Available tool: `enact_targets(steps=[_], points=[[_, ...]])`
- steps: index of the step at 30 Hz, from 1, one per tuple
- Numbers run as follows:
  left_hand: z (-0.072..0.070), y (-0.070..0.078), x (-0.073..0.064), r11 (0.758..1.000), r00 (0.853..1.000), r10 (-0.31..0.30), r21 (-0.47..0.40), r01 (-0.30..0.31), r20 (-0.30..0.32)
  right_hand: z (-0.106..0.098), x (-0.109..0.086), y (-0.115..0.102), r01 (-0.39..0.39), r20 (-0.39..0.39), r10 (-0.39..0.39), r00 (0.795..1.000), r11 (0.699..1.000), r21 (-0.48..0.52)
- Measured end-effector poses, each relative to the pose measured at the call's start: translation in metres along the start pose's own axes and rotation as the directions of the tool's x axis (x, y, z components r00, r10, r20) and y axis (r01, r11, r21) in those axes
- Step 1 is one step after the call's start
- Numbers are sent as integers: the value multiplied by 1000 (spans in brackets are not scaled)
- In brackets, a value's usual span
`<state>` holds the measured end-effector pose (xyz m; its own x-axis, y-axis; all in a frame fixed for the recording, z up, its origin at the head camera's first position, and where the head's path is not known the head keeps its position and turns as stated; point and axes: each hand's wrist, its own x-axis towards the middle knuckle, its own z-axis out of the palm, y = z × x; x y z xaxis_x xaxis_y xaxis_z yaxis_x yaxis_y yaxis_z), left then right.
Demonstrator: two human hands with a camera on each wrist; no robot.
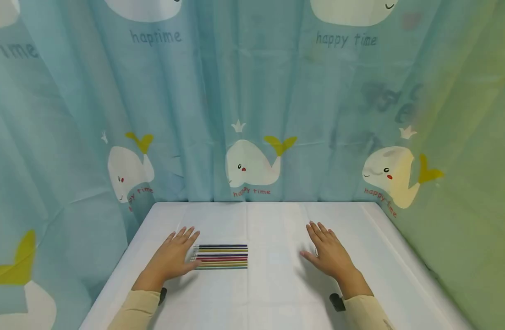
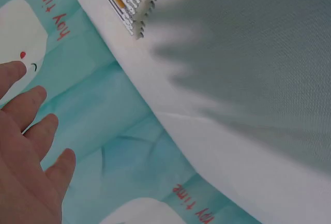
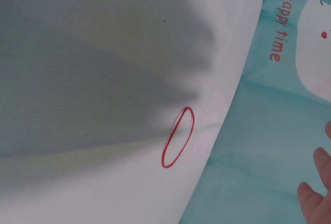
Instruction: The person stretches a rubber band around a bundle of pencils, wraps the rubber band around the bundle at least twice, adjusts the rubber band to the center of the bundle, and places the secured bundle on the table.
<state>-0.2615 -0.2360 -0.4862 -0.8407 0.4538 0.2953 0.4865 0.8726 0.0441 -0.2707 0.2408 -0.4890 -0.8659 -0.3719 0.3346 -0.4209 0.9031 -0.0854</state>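
We saw both hands released, palms down above the white table, with fingers extended and nothing in their grasp. The left hand was at the left end of a row of pencils, which lay side by side on the table, left of its middle. From the head view its thumb overlapped the ends of some of them, though we could not tell whether it touched them or only hovered above. We made out dark, yellow, red and green barrels, and in the left wrist view silvery ends gathered closely together.

The right hand was well apart from the pencils, across the table, its thumb spread away from the other fingers. In the right wrist view we found a thin red loop lying on the table, pulled into a long narrow oval.

Pale sleeves covered both forearms. Behind the table we saw a blue-green curtain printed with white whales.
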Motion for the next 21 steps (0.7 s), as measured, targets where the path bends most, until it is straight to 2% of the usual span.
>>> enact_targets(steps=[3, 6, 9, 13, 17, 21], points=[[5, 0, 2, 1000, 1000, -11, 12, 11, 9, -2, 0, 2, 7, 2, -7, 1000, 1000, 3], [7, 1, 5, 1000, 1000, 7, 14, -7, 15, -5, -2, 4, 7, 0, -7, 1000, 1000, 4], [6, 0, 5, 1000, 999, 25, -2, -25, 37, 0, -2, 3, 15, 7, -15, 1000, 1000, 9], [8, 1, 12, 999, 997, 34, -2, -34, 66, 8, -1, 2, 35, 32, -35, 999, 999, 24], [16, 4, 21, 1000, 991, -3, -25, 7, 134, 17, 6, -4, 51, 83, -55, 995, 998, 48], [20, 8, 27, 994, 971, -68, -68, 86, 230, 30, 24, -22, 69, 195, -81, 977, 995, 70]])
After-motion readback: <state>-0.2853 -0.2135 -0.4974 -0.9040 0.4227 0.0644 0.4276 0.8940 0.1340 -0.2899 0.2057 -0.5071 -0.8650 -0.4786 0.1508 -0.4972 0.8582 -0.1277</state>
